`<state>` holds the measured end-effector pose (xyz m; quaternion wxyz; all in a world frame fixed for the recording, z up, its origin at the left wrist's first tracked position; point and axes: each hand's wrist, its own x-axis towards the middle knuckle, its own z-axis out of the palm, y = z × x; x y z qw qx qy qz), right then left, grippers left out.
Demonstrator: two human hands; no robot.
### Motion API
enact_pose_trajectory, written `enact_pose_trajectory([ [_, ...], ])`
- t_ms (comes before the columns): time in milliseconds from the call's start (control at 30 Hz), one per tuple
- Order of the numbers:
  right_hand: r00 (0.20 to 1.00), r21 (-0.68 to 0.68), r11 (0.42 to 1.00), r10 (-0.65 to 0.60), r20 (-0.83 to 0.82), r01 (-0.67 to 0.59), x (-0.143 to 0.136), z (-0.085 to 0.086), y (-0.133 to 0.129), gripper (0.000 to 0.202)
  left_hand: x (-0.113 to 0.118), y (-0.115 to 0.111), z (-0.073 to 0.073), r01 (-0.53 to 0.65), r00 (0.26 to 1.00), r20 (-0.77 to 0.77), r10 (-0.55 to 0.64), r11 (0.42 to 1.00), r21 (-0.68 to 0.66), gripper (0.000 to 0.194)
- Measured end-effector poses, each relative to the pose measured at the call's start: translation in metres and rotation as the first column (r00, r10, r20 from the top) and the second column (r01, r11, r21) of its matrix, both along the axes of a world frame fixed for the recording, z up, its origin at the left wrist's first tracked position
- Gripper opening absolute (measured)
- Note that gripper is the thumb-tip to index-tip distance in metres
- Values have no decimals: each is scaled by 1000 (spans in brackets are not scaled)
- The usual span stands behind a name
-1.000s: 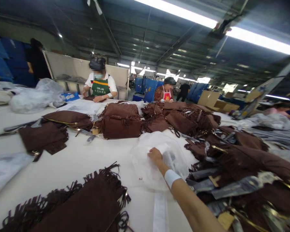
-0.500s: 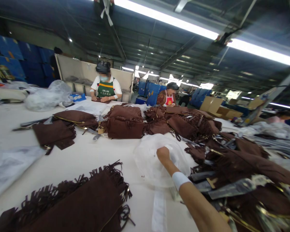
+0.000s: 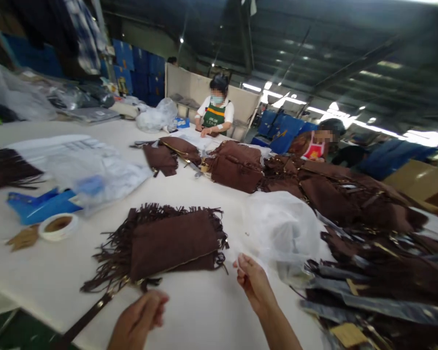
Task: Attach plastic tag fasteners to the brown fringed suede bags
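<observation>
A dark brown fringed bag (image 3: 173,243) lies flat on the white table, a zip along its lower edge and a strap (image 3: 83,321) trailing toward the lower left. My left hand (image 3: 140,316) hovers just below the bag near the strap's end, fingers curled in; whatever they hold, if anything, is hidden. To the right of the bag, my right hand (image 3: 253,282) is raised with thumb and fingers pinched together. Anything in that pinch is too small to make out. A clear plastic bag (image 3: 282,226) rests on the table just beyond my right hand.
More brown fringed bags (image 3: 237,167) are heaped across the back and right. At left are a roll of white tape (image 3: 58,227), a blue tape dispenser (image 3: 40,204) and plastic sheeting (image 3: 95,170). Two people work across the table, one in a green apron (image 3: 214,116).
My right hand has drawn back from the clear plastic bag toward me. My left hand has come into view. The camera has turned left, bringing the tape and the whole fringed bag into sight.
</observation>
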<state>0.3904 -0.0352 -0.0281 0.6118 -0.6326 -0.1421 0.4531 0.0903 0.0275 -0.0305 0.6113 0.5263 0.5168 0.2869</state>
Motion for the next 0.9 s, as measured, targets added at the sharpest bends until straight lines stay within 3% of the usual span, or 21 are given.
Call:
enact_pose_trajectory([
  [100,996,-22,997,77,-39,-78,-57,-7,-17,37,54,-12,4,199,970,196,-142,929,-312,66],
  [133,995,-33,995,96,-15,-96,-71,-9,-21,38,69,-14,7,259,954,241,-180,900,-350,63],
  [200,989,-34,990,135,53,-133,-94,-14,-29,39,87,-17,12,348,909,339,-243,891,-292,53],
  [267,982,-22,986,165,96,-164,-107,-18,-37,39,93,-20,13,297,908,367,-200,927,-228,42],
  [367,963,-33,971,241,118,-238,-111,-17,-47,37,86,-25,7,139,949,309,-68,967,-215,32],
  [433,937,-66,950,311,157,-304,-109,-12,-50,36,77,-26,2,102,960,276,-44,974,-202,29],
  [567,902,-132,942,334,273,-309,-109,3,-42,41,58,-24,-3,65,975,221,-32,988,-143,25],
  [700,858,-97,885,465,217,-456,-128,8,-25,31,31,-24,-2,71,990,123,-65,996,-46,29],
  [800,840,-84,868,495,222,-489,-149,5,-18,28,6,-28,-1,94,996,-4,-94,993,68,30],
  [900,839,-98,863,505,202,-495,-169,-1,-18,29,-17,-32,-3,77,993,91,-76,997,-6,32],
])
